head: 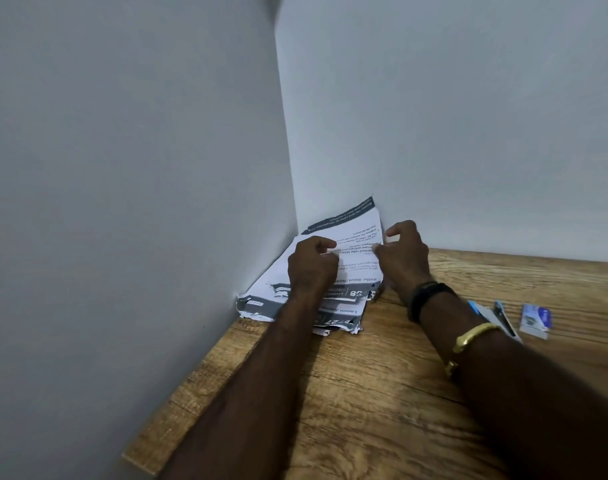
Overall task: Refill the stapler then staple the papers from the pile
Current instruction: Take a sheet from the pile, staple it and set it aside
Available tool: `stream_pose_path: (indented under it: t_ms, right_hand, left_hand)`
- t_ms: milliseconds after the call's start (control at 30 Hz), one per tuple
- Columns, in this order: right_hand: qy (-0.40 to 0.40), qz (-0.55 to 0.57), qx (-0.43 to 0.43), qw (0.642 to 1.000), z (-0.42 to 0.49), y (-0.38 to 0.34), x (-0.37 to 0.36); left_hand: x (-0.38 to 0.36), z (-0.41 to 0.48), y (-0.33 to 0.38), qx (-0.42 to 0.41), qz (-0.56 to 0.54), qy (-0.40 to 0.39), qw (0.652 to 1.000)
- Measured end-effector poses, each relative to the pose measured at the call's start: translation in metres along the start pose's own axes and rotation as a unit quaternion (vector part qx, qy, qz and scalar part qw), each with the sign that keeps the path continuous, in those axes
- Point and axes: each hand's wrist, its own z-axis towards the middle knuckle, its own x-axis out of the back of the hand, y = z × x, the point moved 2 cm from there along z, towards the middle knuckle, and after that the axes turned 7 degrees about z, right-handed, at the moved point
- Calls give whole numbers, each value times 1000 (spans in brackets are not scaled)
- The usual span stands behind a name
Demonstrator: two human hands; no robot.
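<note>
A pile of printed papers [351, 233] with torn grey-banded edges lies in the corner of the wooden table [382, 393], its far end leaning up against the wall. My left hand [311, 266] rests on the pile with fingers curled, pinching the top sheet. My right hand [404, 252] is at the pile's right edge, thumb and fingers curled on the sheet's edge. The blue and grey stapler [496, 315] lies on the table to the right, partly hidden behind my right forearm. A small box of staples [536, 320] sits just right of it.
Grey walls [139, 168] close in the table on the left and at the back, meeting in a corner behind the pile. The table's left edge runs diagonally toward the bottom of the view.
</note>
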Motion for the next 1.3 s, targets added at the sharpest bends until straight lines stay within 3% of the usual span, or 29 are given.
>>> stream_pose_path:
  t_ms: [233,400,533,733,867,1033,1167,1300]
  right_hand:
    - [-57,79,76,992,-2,-11,27]
    - [-57,124,74,988,-3,-13,69]
    - [-25,35,108,993,-4,-16,109]
    - [26,-56,190,980,-18,-34,158]
    - [85,-94,260,957,-28,-41,187]
    - [123,-85,245,958,-38,-33,211]
    - [101,-77,243,962,-47,-21,225]
    - [108,-75,241,962,-51,-8,243]
  left_hand:
    - [18,2,9,47,18,55,997]
    - [20,-7,23,66,-82,19,994]
    - [13,-19,38,-7,-97,26,995]
    - [6,-39,70,-204,-32,109,972]
    - [-3,-49,89,-236,-11,135,962]
    - [-21,-61,106,-176,-91,135,971]
    - [-44,-71,111,-82,-207,70,972]
    - [-62,-68,110,103,-389,-47,914]
